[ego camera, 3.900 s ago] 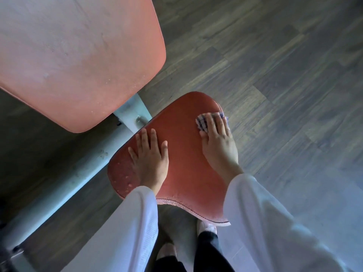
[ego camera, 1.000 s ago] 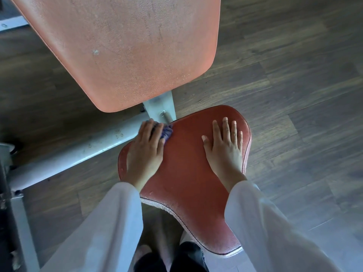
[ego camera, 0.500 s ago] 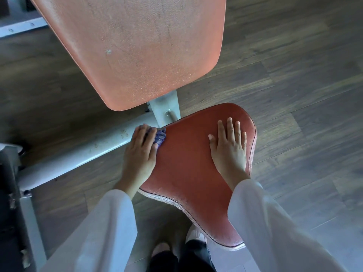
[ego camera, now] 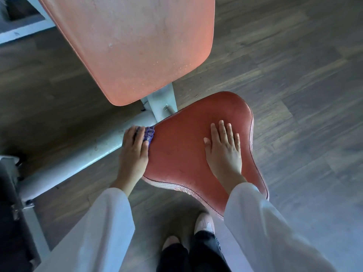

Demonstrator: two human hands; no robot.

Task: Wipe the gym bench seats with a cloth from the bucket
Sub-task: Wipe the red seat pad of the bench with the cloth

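At the left edge of the seat (ego camera: 188, 154), the left hand (ego camera: 135, 154) has its grip curled over a bunched blue checked cloth (ego camera: 149, 134), pressing it against the rim where the pad meets the grey frame tube (ego camera: 78, 160). The right hand (ego camera: 224, 152) lies flat on the seat top, fingers straight and slightly spread, holding nothing, bracing the pad. White sleeves (ego camera: 102, 228) cover both forearms; shoes show on the wooden floor (ego camera: 304, 95) below. No bucket is in view.

I judge the seat's side edge to be the step in hand. Next, the cloth probably needs drawing along the rim toward the near stitched edge, with steady pressure so it doesn't slip off the curve; the pale backrest (ego camera: 137, 46) above looks speckled and may want wiping too.

Compared with half a second ago, the left hand has slid further off the top onto the edge, so less cloth shows; the right hand has stayed put. Nearly four seconds back, the cloth was under the right hand at the seat's far end.
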